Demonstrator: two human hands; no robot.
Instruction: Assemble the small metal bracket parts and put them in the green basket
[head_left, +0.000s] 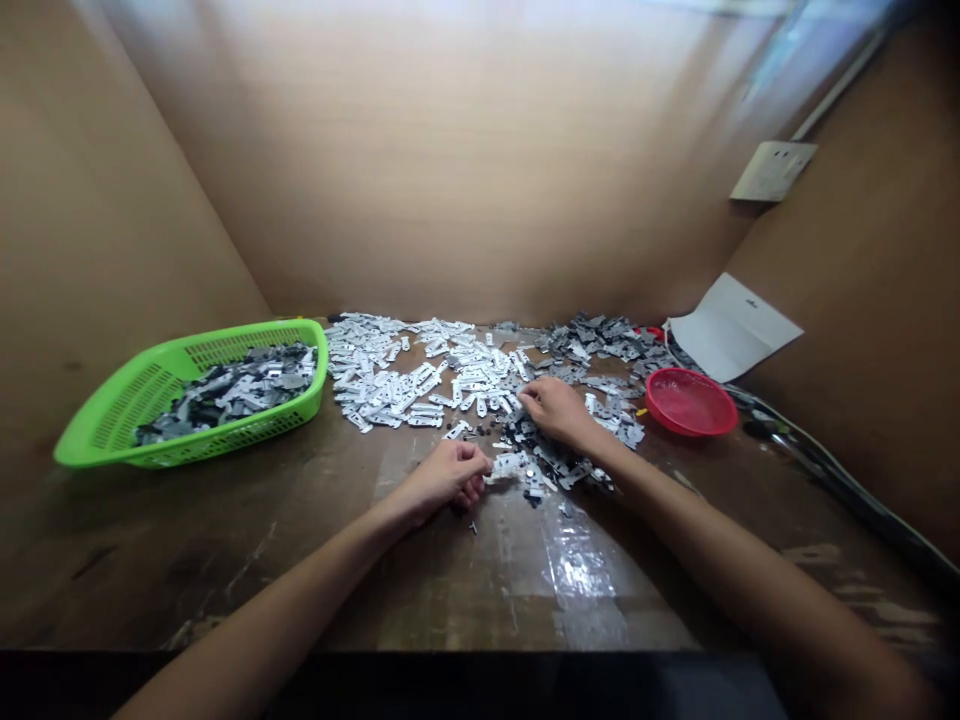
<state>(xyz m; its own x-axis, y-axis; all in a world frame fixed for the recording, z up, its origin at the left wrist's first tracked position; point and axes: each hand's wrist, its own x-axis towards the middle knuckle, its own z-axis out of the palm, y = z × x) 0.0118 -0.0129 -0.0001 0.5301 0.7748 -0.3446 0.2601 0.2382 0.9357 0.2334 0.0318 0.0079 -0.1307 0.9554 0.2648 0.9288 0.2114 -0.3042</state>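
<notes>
At the table's centre, left hand (454,475): thumb and forefinger pressed together, apparently pinching the near edge of a flat metal piece (510,465); the other fingers are curled under.
Over the mixed heap, right hand (559,408): fingers bent inward, tips close together beside the pale plates (480,375); I cannot tell whether they pinch a part.
Metal piece: just above or on the table (300,560), between the left fingertips and the mixed heap (555,455); I cannot tell which.
Step in hand: I judge it to be handling small parts, the left hand steadying while the right picks or places.
Next move: in my judgement, it calls for a steady left pinch and a fine right fingertip grip, clear of the small black parts (480,430) lying between the hands.
Hidden: the right palm and forearm cover part of the heap from me; the left curled fingers may conceal something.
Hard to make out: single shapes within the heap, and the depth of the green basket's (97,430) load.
</notes>
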